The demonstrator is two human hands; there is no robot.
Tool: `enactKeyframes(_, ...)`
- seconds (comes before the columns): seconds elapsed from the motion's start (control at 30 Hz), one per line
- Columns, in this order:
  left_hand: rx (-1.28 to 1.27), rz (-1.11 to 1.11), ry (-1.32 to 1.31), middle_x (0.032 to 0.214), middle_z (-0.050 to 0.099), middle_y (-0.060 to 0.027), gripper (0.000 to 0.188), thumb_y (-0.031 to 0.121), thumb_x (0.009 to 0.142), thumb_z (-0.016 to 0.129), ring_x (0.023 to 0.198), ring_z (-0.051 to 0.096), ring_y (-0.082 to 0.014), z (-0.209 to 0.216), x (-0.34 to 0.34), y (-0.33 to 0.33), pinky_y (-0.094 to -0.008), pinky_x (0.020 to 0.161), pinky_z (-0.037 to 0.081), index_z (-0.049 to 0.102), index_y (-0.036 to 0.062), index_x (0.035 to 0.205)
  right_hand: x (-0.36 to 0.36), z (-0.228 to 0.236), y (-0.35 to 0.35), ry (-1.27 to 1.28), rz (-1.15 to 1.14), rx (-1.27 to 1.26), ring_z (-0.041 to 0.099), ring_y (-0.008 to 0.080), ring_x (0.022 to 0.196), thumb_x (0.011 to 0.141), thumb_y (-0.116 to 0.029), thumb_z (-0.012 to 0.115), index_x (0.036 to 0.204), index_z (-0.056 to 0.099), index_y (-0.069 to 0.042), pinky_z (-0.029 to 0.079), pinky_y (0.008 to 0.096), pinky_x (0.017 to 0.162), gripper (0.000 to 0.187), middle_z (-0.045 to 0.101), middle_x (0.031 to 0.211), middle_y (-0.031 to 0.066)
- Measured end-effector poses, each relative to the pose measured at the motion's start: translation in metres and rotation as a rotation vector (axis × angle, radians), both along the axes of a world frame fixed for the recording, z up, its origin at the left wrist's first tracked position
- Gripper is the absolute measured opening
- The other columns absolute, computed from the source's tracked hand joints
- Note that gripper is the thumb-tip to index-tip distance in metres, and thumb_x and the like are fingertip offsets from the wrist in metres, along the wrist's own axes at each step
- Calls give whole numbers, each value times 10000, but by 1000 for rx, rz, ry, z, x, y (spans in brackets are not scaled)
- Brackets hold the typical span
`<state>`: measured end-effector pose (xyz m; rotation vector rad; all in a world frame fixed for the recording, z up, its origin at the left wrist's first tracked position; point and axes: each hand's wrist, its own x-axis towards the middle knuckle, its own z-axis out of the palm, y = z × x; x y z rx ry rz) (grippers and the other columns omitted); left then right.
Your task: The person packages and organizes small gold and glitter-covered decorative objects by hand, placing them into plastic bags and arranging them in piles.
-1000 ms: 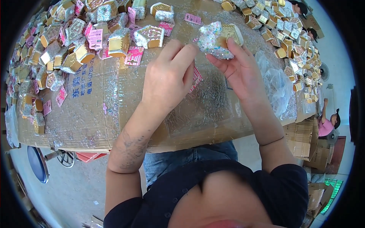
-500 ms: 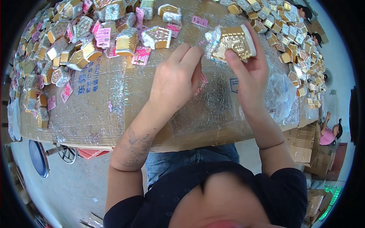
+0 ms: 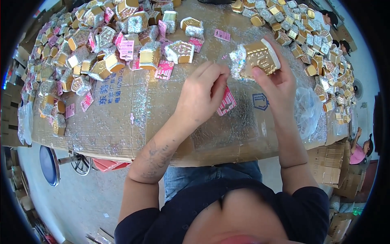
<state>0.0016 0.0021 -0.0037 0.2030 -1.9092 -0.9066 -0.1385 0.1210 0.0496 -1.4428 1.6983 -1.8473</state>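
The left hand (image 3: 203,92) has its fingers pressed together beside a pink tag (image 3: 227,103) — anything pinched cannot be told; the right hand (image 3: 282,88) pinches a gold house (image 3: 261,58) above the counter (image 3: 162,107); a light grip clear of the fluffy roof (image 3: 237,63) probably serves best; roof points left, white base (image 3: 273,54) right — long axis roughly sideways; more houses (image 3: 149,56) lie beyond.

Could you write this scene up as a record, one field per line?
Right hand: holds a gold house ornament with fluffy, speckled white trim
Left hand: curled near that ornament; whether it grips anything is unclear
Below left hand: pink patterned card
Surface: cardboard strewn with glittery strands
Left side: ornament pile, pink tags
Right side: second pile, clear plastic bag
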Motion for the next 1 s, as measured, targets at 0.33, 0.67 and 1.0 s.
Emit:
enactKeyframes(0.33,7,79,-76,841,631,-162,128,20,854,660,727,646,-358,-4,-6,-2,-423,616,526,567,45,938,-6,-21,-6,-181,-116,69,620,90,951,899,-142,708,1314,519,29,499,233,809,486,655,1101,63)
enactKeyframes(0.67,-73,-86,-245,779,669,-135,285,136,842,750,738,698,-314,0,2,10,-377,617,550,534,59,1011,-18,-32,20,-359,-153,239,572,26,718,920,-240,666,1216,611,-28,411,184,503,368,658,919,-13)
enactKeyframes(1.0,384,-395,-356,1230,580,-159,760,144,824,778,858,666,-200,37,-2,18,-332,740,551,329,94,1436,-26,-22,40,-395,159,211,609,151,978,951,-383,645,1462,371,-13,539,278,752,688,588,1206,88)
